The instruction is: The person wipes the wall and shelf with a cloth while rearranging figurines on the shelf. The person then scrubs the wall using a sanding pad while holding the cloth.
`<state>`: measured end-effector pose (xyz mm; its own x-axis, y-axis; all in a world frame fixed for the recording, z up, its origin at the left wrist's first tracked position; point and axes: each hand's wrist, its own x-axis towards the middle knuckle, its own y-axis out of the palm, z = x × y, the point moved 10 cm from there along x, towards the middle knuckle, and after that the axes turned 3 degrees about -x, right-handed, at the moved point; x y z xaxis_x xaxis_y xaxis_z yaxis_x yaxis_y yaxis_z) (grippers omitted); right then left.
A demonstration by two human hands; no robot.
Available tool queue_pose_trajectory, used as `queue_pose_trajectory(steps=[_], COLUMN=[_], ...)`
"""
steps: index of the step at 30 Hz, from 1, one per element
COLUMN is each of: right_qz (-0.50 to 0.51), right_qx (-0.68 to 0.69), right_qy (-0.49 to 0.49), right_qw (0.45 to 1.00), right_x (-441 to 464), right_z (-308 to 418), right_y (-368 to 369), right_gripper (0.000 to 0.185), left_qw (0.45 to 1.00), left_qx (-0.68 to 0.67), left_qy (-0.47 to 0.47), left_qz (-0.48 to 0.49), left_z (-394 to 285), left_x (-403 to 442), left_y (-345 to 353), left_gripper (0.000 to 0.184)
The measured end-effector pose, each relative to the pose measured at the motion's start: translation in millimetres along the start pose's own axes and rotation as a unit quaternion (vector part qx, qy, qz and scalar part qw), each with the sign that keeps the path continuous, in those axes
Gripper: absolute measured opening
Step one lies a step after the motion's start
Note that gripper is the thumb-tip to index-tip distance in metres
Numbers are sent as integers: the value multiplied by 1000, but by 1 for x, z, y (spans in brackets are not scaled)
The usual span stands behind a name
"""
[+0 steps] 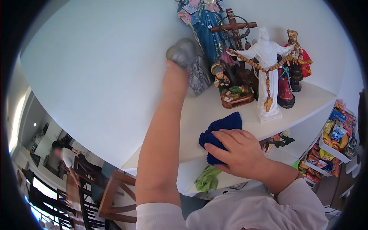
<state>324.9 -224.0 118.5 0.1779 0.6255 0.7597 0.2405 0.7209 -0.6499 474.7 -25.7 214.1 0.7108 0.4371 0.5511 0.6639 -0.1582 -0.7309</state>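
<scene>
My left hand (175,78) is closed round the side of a grey figurine (198,74) with rounded heads, at the back left of the white shelf (188,126). Whether its base touches the shelf I cannot tell. Close to the front edge, my right hand (241,151) presses a dark blue cloth (226,124) on the shelf, fingers over its top. Right of the grey piece stand a small painted figurine group (235,96), a wooden crucifix (232,27) and a white statue (266,57) draped with a wooden bead rosary (268,86).
A tall blue-robed statue (211,38) and a red-caped crowned figure (304,63) are behind. A green cloth (208,179) and flowers (281,140) lie below the shelf. Snack packets fill bins (339,153) at right. Wooden chairs (115,195) and a person (69,157) are at left.
</scene>
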Motion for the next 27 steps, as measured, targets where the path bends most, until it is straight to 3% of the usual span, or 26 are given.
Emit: queue_pose_trajectory(steps=[24,27], right_qz=[-30,-22], right_qx=[-1,-1], right_qy=[-1,-4], right_qw=[1000,1000], right_x=[-4,-2], right_z=[2,3], right_y=[-1,-2], right_gripper=[66,53], left_qw=[1000,999], left_qx=[15,2], left_qy=[13,30], left_qz=[-1,-18], left_z=[4,5], left_x=[-1,-2], left_y=[4,2], left_gripper=[53,51])
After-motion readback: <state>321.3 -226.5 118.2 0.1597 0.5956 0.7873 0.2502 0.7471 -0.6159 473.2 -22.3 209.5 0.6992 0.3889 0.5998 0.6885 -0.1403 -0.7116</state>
